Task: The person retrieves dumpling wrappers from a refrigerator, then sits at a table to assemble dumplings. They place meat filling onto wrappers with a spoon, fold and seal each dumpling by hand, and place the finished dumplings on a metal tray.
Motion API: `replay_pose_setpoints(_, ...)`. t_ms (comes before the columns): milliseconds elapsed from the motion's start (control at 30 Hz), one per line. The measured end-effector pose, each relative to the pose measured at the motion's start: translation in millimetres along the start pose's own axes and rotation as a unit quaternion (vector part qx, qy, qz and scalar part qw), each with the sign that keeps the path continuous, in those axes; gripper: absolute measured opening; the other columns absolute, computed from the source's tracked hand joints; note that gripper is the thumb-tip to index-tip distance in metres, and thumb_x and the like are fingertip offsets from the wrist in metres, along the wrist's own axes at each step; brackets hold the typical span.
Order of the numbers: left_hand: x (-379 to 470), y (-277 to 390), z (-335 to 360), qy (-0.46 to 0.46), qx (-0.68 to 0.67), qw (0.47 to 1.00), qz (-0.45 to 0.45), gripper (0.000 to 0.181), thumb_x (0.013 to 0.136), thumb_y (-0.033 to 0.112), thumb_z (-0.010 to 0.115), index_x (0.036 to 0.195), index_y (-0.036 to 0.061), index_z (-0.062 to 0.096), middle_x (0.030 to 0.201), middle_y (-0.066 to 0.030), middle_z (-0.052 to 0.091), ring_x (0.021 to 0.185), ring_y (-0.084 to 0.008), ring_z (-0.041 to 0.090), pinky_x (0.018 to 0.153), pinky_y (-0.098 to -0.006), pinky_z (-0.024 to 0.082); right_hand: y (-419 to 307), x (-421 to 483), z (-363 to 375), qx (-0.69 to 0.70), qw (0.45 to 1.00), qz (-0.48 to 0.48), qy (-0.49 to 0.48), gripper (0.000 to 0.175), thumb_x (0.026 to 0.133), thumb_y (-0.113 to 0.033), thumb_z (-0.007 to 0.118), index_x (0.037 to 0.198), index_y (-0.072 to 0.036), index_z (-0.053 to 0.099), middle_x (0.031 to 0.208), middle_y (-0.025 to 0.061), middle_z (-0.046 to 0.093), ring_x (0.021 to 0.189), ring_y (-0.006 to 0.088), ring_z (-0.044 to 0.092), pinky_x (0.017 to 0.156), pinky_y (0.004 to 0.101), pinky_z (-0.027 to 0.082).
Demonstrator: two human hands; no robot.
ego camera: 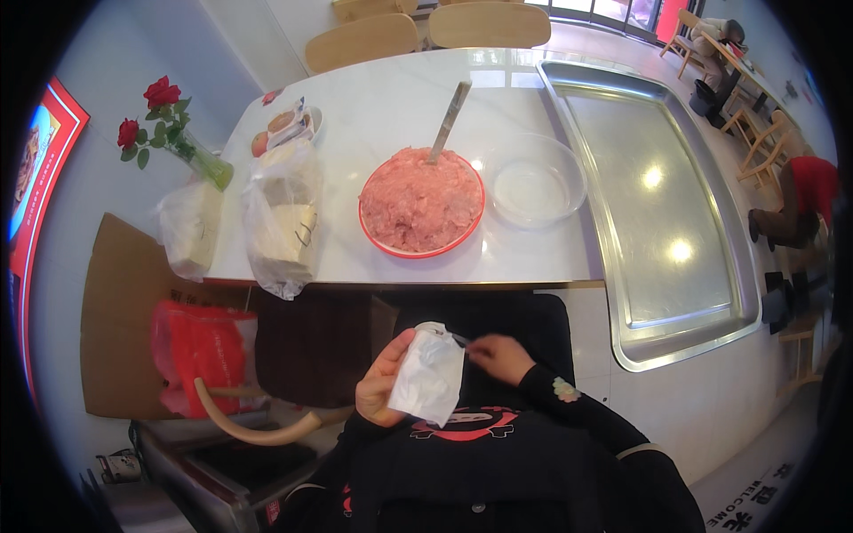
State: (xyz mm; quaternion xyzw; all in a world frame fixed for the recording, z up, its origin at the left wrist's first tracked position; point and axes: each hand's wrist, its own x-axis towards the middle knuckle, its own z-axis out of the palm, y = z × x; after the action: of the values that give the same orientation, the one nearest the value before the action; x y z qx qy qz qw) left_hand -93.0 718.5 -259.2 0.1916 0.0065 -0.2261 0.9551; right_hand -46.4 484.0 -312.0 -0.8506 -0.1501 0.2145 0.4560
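My left hand point(384, 386) holds a crumpled white packet point(430, 376), perhaps paper, above my lap. My right hand point(501, 358) pinches a thin greyish object point(458, 339) at the packet's upper right edge; its far end is hidden, and I cannot tell what it is. On the white table before me stands a red-rimmed bowl point(421, 254) heaped with pink minced meat point(420, 196). A flat metal spatula point(450, 120) sticks up out of the meat. To its right is a clear round plastic bowl point(533, 190).
A large metal tray point(656, 200) overhangs the table's right front corner. Plastic bags with pale blocks point(290, 233) point(193, 230) lie at the left, near a glass vase point(214, 170) with red roses. A wooden chair arm point(260, 433) curves by my left. People point(716, 43) point(803, 193) are at the far right.
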Motion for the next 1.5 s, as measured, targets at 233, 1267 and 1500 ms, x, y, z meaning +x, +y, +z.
replay_pose_setpoints(233,-12,10,-6,0.018,-0.070,0.996,0.043,0.070,0.063,0.001,0.049,0.132,0.0057,0.056,0.138,-0.0241,0.052,0.127,-0.0403,0.050,0.107,-0.0505,0.042,0,-14,-19,0.243,0.958,-0.028,0.151,0.016,0.092,-0.009,0.060,0.105,0.000,0.066,0.090,0.0066,0.069,0.081,0.0124,0.063,0.076,0.0264,0.050)
replay_pose_setpoints(1267,-9,4,-21,0.029,0.178,0.982,0.056,0.023,0.087,-0.004,0.055,0.107,-0.0026,0.066,0.114,-0.0146,0.065,0.112,-0.0242,0.059,0.099,-0.0374,0.043,-41,-17,-16,0.733,0.671,0.074,-0.082,0.028,0.100,-0.016,0.052,0.123,-0.002,0.052,0.118,0.0093,0.063,0.106,0.0182,0.062,0.095,0.0332,0.049)
replay_pose_setpoints(1500,-6,-4,-9,0.107,0.345,0.923,0.130,0.020,0.089,-0.010,0.055,0.102,-0.0033,0.068,0.100,-0.0091,0.069,0.095,-0.0154,0.064,0.088,-0.0267,0.047,-60,-37,-21,0.282,0.927,-0.051,0.241,0.024,0.091,-0.007,0.063,0.114,-0.001,0.059,0.102,0.0068,0.066,0.089,0.0119,0.062,0.082,0.0267,0.049)
